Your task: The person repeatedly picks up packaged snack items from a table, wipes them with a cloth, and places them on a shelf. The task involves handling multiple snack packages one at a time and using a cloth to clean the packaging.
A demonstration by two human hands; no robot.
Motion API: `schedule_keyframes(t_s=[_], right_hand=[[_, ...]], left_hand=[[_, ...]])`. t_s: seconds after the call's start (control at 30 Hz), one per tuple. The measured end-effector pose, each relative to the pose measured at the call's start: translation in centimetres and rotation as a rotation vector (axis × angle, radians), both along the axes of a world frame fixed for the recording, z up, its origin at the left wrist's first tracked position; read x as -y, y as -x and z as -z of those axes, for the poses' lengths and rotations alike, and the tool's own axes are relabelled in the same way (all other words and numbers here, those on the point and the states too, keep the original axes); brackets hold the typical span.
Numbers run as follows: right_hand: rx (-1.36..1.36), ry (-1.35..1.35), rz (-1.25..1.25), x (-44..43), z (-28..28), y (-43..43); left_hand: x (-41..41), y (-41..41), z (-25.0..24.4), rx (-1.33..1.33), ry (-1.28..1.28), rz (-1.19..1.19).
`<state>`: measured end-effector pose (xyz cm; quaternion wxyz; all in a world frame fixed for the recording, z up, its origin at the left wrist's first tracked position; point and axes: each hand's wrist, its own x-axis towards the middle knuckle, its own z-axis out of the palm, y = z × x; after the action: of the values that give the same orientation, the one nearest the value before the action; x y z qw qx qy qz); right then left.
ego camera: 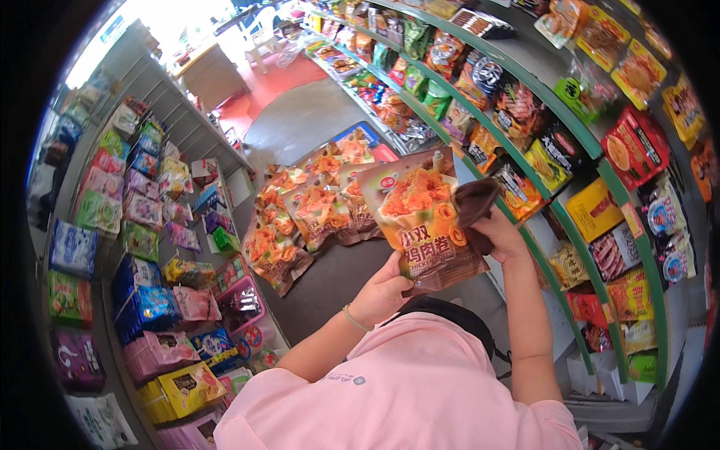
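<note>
My left hand [386, 288] grips the lower left corner of a brown chicken roll snack bag [423, 216], thumb on its printed front. The bag is held up before me with its front facing me. At its right edge, my right hand [502, 233] holds a dark brown cloth-like piece [477, 203] that lies against the bag. Whether the right fingers also grip the bag is hidden. Just beyond, several similar snack bags [320, 211] lie overlapping on a dark flat surface [323, 275].
Packed snack shelves with green edges [520, 149] curve along the right. On the left, small packets hang from hooks on a display rack [121, 278]. A pink basket [261, 298] sits beside the dark surface. Farther off are a counter [211, 73] and a white plastic chair [261, 34].
</note>
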<state>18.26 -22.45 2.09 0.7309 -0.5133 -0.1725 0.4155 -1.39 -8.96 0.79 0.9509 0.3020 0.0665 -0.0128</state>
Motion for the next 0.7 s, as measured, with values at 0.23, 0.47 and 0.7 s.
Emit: schedule_keyframes(t_s=[0.23,0.47,0.7], right_hand=[[0.015,0.039,0.050,0.9,1.9,1.6],[0.179,0.098,0.040,0.5,3.4,2.3],[1.125,0.051,0.191,-2.9,-4.2,6.9]], left_hand=[[-0.9,-0.7,1.1,0.052,-0.002,0.129],[-3.5,-2.1,1.0,-0.044,0.225,-0.269],[-1.5,-4.5,2.3,0.033,-0.162,-0.420]])
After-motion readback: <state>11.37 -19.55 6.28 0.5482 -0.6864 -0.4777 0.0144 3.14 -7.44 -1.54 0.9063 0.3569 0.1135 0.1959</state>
